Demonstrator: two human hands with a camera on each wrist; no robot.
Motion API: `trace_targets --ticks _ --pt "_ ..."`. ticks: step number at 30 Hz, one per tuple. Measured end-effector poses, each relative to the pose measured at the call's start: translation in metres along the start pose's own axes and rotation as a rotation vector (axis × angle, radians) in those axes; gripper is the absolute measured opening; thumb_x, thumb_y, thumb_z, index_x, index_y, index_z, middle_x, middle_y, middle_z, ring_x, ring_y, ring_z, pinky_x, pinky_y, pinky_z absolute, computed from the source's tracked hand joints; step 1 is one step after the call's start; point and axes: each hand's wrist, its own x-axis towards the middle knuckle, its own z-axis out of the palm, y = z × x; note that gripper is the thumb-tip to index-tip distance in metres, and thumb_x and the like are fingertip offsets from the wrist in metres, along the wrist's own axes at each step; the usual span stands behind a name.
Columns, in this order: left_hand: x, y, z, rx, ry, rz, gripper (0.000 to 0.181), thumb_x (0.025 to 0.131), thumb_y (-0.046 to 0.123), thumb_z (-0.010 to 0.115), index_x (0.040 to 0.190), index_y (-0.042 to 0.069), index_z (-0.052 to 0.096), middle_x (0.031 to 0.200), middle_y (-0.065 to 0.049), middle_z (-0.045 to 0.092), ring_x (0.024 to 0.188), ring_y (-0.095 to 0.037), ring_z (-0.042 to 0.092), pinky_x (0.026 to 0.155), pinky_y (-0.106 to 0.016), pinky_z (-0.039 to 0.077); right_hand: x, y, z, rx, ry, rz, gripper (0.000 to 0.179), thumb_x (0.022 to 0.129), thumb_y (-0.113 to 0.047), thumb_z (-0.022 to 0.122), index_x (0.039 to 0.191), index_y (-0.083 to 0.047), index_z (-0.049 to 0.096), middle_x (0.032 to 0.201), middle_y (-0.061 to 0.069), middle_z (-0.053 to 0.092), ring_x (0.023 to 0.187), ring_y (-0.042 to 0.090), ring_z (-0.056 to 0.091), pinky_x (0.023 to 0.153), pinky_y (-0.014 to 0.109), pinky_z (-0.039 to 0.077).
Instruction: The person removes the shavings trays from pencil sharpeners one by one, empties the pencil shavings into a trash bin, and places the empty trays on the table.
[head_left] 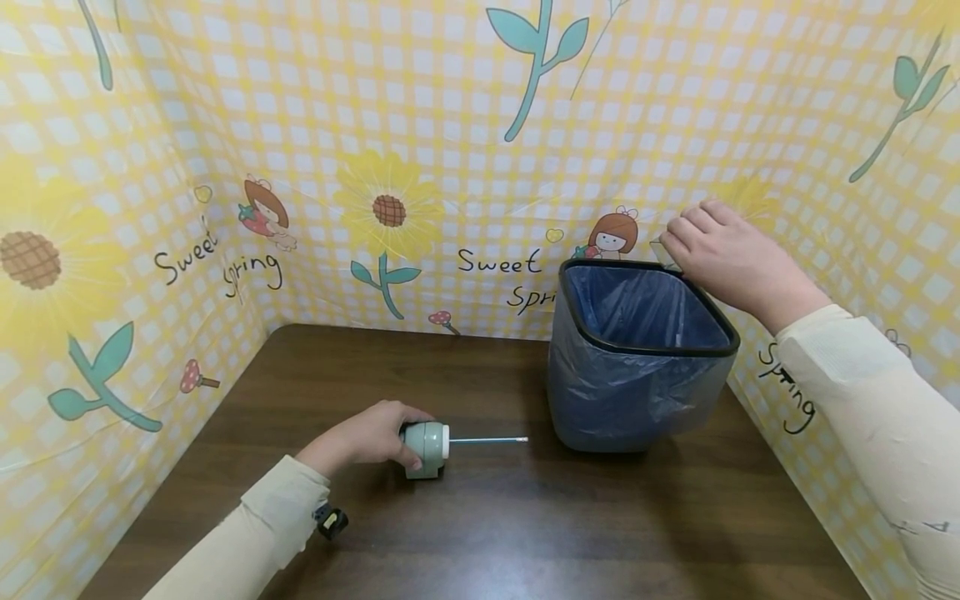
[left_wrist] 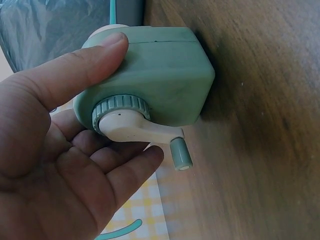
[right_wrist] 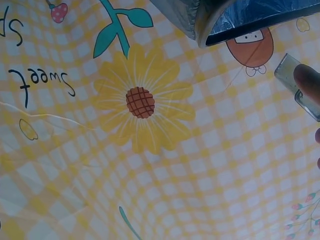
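Observation:
My left hand point(head_left: 377, 433) grips a green crank pencil sharpener point(head_left: 425, 450) low over the table, thumb on one side. From its white front a blue pencil point(head_left: 487, 439) sticks out to the right. In the left wrist view, the sharpener's pale crank arm point(left_wrist: 142, 129) and green knob point(left_wrist: 181, 154) face the palm. My right hand point(head_left: 731, 258) is raised above the far right rim of a bin, pinching a small clear plastic piece point(right_wrist: 286, 70). Most of that piece is hidden by the fingers in the head view.
The grey-blue bin point(head_left: 626, 404), lined with a clear bag, stands at the right rear of the brown wooden table point(head_left: 480, 533). Yellow checked cloth point(head_left: 450, 100) with flower prints walls the table at the back and sides. A small black device point(head_left: 331, 521) sits at the left wrist.

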Motion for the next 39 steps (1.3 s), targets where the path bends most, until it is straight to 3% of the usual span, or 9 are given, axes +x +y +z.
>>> trace_targets --ticks 9,18,24,31,39 --pt "-0.0001 0.0004 0.0001 -0.003 -0.002 -0.004 0.067 0.073 0.019 0.093 0.134 0.009 0.066 0.112 0.001 0.07 0.09 -0.017 0.063 0.077 -0.037 0.054 0.0005 0.001 -0.0028 -0.045 -0.042 -0.036 0.027 0.091 0.012 0.058 0.118 0.009 0.06 0.112 0.026 0.059 0.107 0.044 0.055 0.105 0.055 0.041" --pt "0.0006 -0.0003 0.0001 0.0 -0.002 -0.018 0.069 0.073 0.019 0.093 0.135 0.01 0.066 0.113 0.001 0.07 0.09 -0.016 0.063 0.077 -0.037 0.054 0.0007 0.0022 -0.0025 -0.055 -0.042 -0.066 0.026 0.094 0.012 0.053 0.119 0.008 0.059 0.112 0.026 0.058 0.106 0.043 0.053 0.104 0.054 0.041" --pt "0.0005 0.0005 -0.0004 0.006 -0.001 -0.026 0.068 0.073 0.02 0.093 0.135 0.011 0.066 0.113 0.001 0.07 0.09 -0.016 0.062 0.078 -0.036 0.054 0.0023 0.0032 -0.0035 -0.067 -0.053 -0.083 0.028 0.092 0.012 0.059 0.119 0.008 0.058 0.113 0.025 0.057 0.105 0.042 0.052 0.102 0.053 0.04" --pt "-0.0005 0.0031 -0.0019 0.014 0.002 0.011 0.066 0.071 0.018 0.093 0.132 0.009 0.068 0.108 0.001 0.071 0.087 -0.016 0.063 0.075 -0.037 0.054 0.003 0.0032 -0.0069 -0.114 -0.072 -0.115 0.03 0.091 0.01 0.063 0.12 0.008 0.059 0.116 0.024 0.058 0.105 0.041 0.052 0.097 0.05 0.041" --pt "-0.0017 0.0051 -0.0022 0.014 -0.003 -0.006 0.066 0.073 0.019 0.093 0.133 0.01 0.067 0.109 0.001 0.071 0.087 -0.016 0.063 0.074 -0.035 0.054 0.0053 0.0026 -0.0098 -0.138 -0.091 -0.147 0.034 0.088 0.01 0.069 0.12 0.007 0.058 0.116 0.024 0.057 0.107 0.04 0.052 0.102 0.049 0.042"
